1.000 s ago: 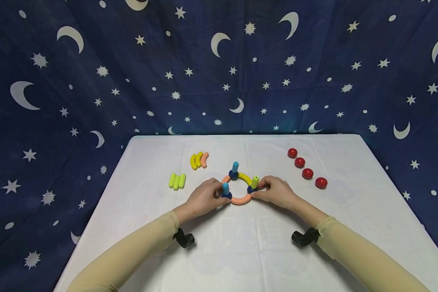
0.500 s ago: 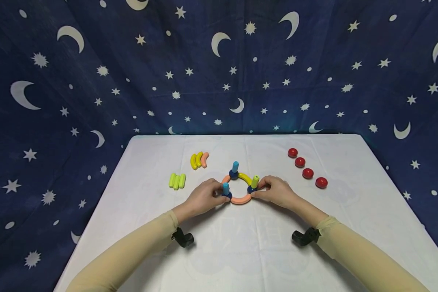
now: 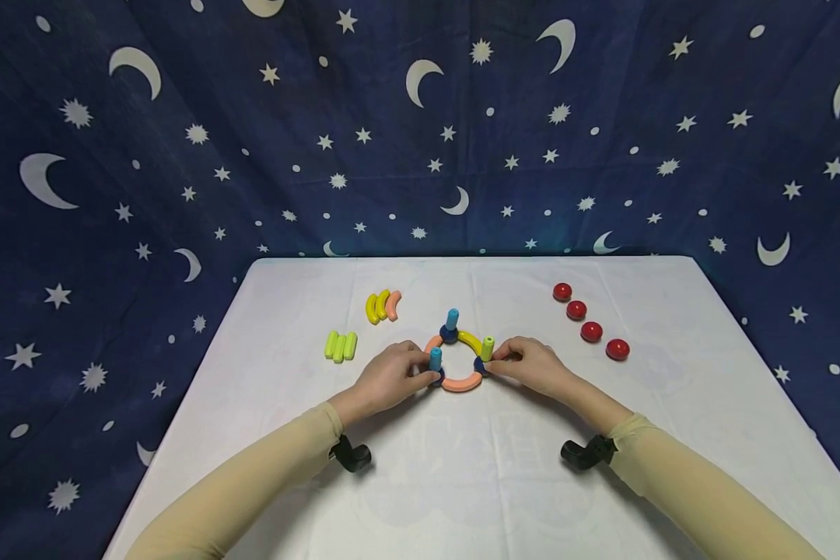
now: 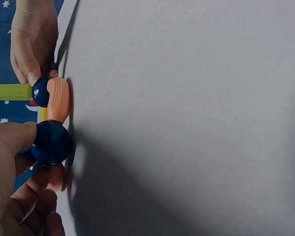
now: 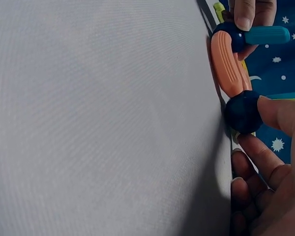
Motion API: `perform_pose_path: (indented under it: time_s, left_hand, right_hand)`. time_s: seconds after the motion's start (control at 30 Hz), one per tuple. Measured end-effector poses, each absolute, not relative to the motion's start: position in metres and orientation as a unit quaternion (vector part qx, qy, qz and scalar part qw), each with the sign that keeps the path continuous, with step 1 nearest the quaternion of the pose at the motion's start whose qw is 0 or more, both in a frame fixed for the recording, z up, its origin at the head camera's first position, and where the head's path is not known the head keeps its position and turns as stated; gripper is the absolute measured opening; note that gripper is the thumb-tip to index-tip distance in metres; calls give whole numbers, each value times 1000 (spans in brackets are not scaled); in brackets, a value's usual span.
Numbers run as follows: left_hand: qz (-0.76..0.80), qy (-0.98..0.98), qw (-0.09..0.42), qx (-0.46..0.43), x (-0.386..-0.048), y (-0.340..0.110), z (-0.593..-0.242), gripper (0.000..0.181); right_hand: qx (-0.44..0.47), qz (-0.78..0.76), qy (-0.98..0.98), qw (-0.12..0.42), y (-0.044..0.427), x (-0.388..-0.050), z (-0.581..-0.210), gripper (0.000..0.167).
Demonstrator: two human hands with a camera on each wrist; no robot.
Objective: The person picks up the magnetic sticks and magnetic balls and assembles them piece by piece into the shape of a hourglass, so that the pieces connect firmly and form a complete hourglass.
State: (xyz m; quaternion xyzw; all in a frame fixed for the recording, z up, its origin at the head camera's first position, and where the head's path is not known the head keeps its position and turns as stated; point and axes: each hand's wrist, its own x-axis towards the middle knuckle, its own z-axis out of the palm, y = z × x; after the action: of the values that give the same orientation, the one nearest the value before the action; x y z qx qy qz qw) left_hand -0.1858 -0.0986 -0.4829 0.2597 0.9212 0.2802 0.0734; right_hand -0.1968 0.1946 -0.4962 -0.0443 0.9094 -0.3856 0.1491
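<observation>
A small ring of curved sticks and dark blue balls lies on the white table. Its front piece is an orange curved stick (image 3: 462,384), its far right one a yellow curved stick (image 3: 470,341). My left hand (image 3: 392,377) pinches the near-left blue ball (image 4: 51,142), from which a blue rod (image 3: 435,359) stands up. With thumb and finger, my right hand (image 3: 532,367) pinches the right blue ball (image 5: 243,113), which bears an upright green rod (image 3: 487,348). At the far corner, another ball (image 3: 449,335) carries a second blue rod (image 3: 452,319); neither hand touches it.
Several red balls (image 3: 591,332) form a slanting row at the right on the white table (image 3: 420,482). Left of the ring are green rods (image 3: 339,348), with loose yellow curved sticks (image 3: 377,306) and an orange curved stick (image 3: 393,306) behind them. A starry curtain (image 3: 420,155) hangs behind.
Both hands keep their places at the ring. The near blue rod has shifted slightly right and the green rod slightly left. My right thumb now covers more of its ball.
</observation>
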Motion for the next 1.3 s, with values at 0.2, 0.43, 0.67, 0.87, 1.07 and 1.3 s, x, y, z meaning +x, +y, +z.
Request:
perform_pose_path:
  time_s: [0.2, 0.43, 0.67, 0.87, 1.07, 1.3]
  left_hand:
    - [279, 920, 73, 265, -188, -98, -482, 20]
    - [318, 910, 69, 256, -186, -98, -484, 26]
    - [410, 883, 57, 223, -186, -99, -480, 26]
    - [462, 855, 61, 227, -186, -101, -477, 23]
    - [476, 848, 60, 226, -187, -100, -478, 21]
    - [498, 840, 75, 201, -185, -100, -480, 23]
  right_hand:
    - [-43, -389, 908, 151, 195, -197, -496, 35]
    - [-69, -402, 904, 130, 214, -186, -486, 29]
    - [-73, -332, 937, -79, 284, -173, -468, 25]
    - [15, -285, 957, -60, 345, -163, -477, 58]
    - [41, -288, 957, -16, 362, -159, -489, 68]
    - [51, -298, 953, -17, 364, -162, -495, 65]
